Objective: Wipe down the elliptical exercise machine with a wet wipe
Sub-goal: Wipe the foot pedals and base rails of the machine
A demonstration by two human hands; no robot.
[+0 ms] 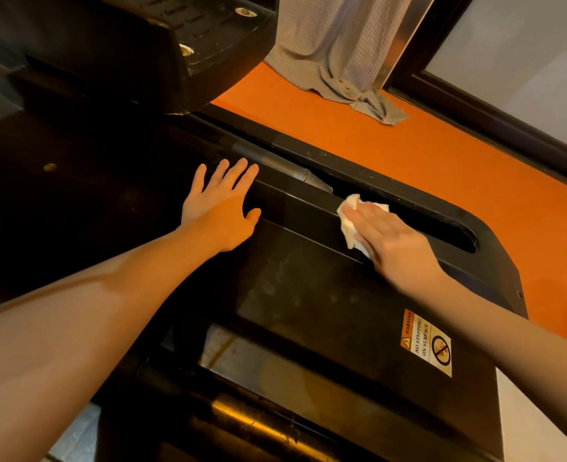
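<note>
Right hand [394, 243], fingers together, pressing crumpled white wet wipe [350, 221] onto glossy black plastic elliptical housing [309, 288]; left hand [220, 208] at 9 o'clock, fingers splayed flat.

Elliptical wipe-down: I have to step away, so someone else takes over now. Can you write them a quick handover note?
Left hand: open, fingers spread flat on the black plastic elliptical base cover.
Right hand: presses the crumpled white wet wipe on the cover's raised ridge beside the long slot.
Done: cannot tell; the flat panel shows pale smears.
Left: the panel near the orange-and-white warning sticker and the black foot pedal.
</note>
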